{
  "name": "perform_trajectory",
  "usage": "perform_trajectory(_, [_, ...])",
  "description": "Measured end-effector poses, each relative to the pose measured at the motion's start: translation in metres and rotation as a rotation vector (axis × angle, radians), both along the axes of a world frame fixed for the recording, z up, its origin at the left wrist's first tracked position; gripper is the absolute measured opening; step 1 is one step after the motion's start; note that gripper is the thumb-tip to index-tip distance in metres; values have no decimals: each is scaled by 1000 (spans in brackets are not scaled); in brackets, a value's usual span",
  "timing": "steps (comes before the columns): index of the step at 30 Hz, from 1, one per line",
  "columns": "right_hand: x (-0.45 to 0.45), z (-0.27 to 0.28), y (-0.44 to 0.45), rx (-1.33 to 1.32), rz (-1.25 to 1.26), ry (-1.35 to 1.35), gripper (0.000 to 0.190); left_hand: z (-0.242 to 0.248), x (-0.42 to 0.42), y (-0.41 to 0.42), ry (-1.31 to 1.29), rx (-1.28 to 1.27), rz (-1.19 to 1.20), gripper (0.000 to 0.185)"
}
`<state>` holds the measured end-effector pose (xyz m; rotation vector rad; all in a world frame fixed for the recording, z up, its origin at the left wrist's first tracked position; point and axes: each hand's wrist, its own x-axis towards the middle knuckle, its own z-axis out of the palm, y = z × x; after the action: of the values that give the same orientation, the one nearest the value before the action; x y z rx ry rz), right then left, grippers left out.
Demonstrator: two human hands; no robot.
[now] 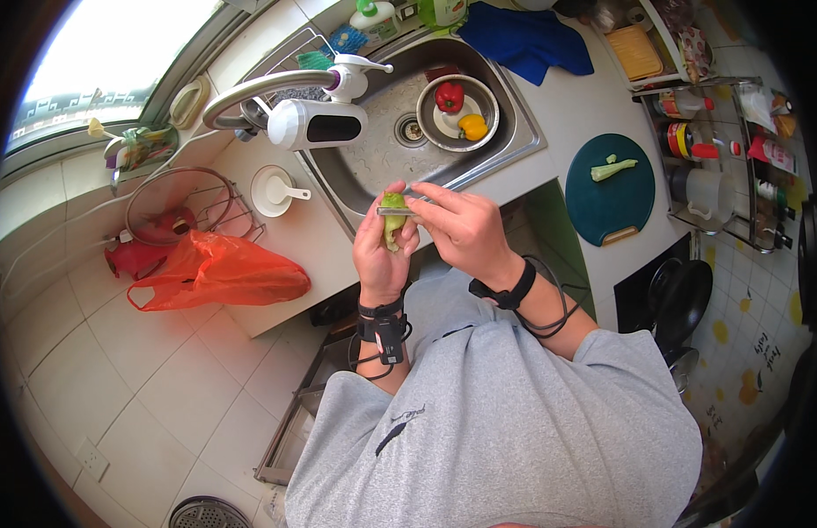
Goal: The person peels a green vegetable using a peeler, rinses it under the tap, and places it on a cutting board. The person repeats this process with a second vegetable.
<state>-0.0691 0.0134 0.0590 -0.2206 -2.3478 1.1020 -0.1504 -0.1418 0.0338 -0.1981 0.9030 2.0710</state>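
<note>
My left hand grips a short, pale green vegetable stem upright at the front edge of the sink. A slim metal blade, possibly a peeler or a small knife, lies across the stem. My right hand holds this tool, and its handle is hidden by the fingers. Beyond my hands, a stainless steel bowl sits in the sink. Inside it are a red bell pepper and a yellow bell pepper.
A faucet with a white heater body overhangs the sink. To the right lies a round green cutting board bearing a pale stem piece. On the left are a red plastic bag and a white bowl. A blue cloth lies behind.
</note>
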Motion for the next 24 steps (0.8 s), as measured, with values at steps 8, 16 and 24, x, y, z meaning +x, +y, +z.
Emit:
perform_trajectory(8, [-2,-5,-13,-72,-101,63,24,-5,9,8,-41,81,56,48])
perform_trajectory(16, [-3,2,-10,-244,-133,-123,14,-12,8,2,96,38,-35,47])
perform_trajectory(24, [-9,-1,-10,-442,-155,-289,10,-20,7,-2,35,95,-51,46])
